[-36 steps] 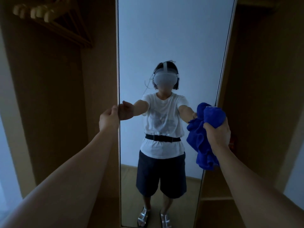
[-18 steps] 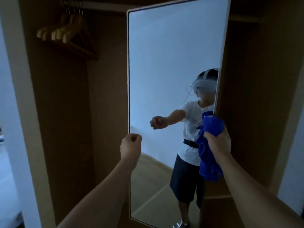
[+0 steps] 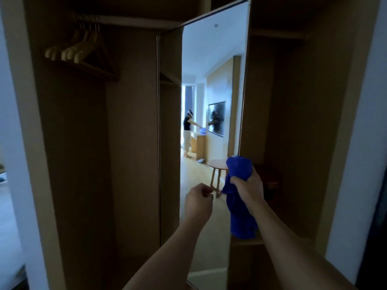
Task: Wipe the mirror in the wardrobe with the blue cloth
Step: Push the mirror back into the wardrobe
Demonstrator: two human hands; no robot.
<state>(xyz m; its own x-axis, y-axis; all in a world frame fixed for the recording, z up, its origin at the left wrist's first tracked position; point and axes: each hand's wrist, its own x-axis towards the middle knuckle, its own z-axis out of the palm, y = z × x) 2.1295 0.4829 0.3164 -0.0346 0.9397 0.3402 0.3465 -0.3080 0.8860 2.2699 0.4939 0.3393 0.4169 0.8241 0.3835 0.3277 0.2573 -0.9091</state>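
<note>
A tall framed mirror (image 3: 211,65) stands inside the wooden wardrobe, swung at an angle so its glass reflects a room with another person. My right hand (image 3: 248,186) grips a bunched blue cloth (image 3: 240,210) at the mirror's right edge, and the cloth hangs down below my fist. My left hand (image 3: 198,200) is in front of the lower glass with its fingers curled, holding nothing that I can see.
Several wooden hangers (image 3: 77,52) hang on a rail at the upper left of the wardrobe. A shelf (image 3: 276,35) crosses the right compartment high up. White wall or door frames flank the wardrobe on both sides.
The mirror has swung further, so it now reflects the room instead of me. My left hand has left the mirror's left edge and moved right. My right hand keeps the cloth at the right edge.
</note>
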